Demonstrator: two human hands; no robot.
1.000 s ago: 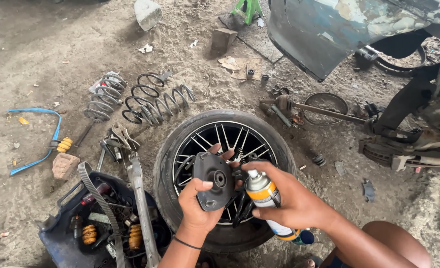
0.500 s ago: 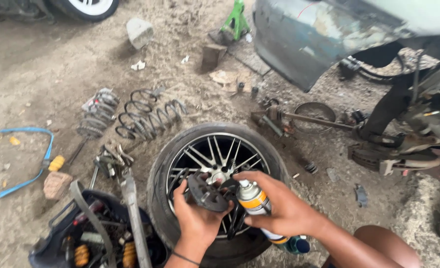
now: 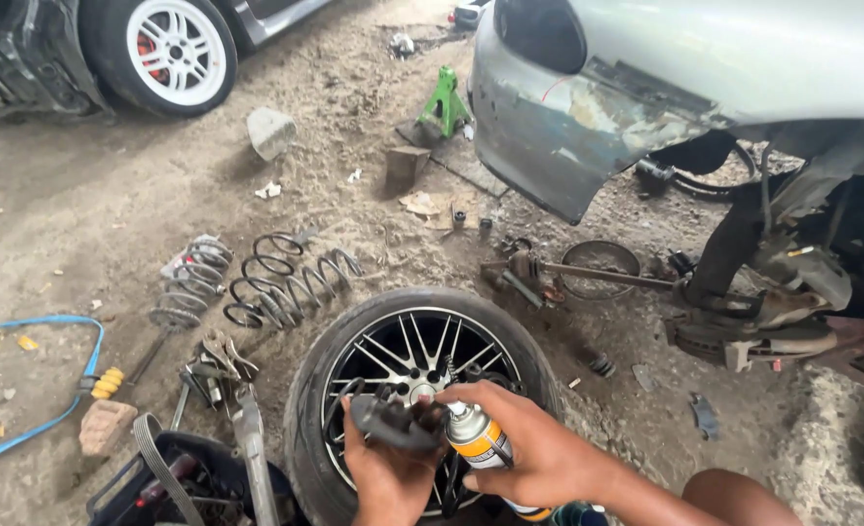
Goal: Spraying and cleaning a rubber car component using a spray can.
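My left hand (image 3: 385, 477) grips a dark metal car part (image 3: 391, 419) and holds it over a wheel (image 3: 305, 390) that lies flat on the dirt. My right hand (image 3: 525, 450) is wrapped around a spray can (image 3: 479, 440) with an orange and white body, its top close against the part. The can's nozzle is hidden by my fingers. Both hands sit at the bottom middle of the head view, above the black and silver spokes.
Coil springs (image 3: 286, 282) and a strut (image 3: 187, 282) lie left of the wheel. A tool bag (image 3: 184, 482), blue strap (image 3: 57, 375) and brick (image 3: 107, 426) are at lower left. A grey car (image 3: 685, 88) stands on the right, its bare hub (image 3: 763, 312) exposed; a green jack stand (image 3: 445, 100) behind.
The view has tilted up, so my hands, the part and the can now sit lower in the picture. More of the two cars shows. Both grips are unchanged.
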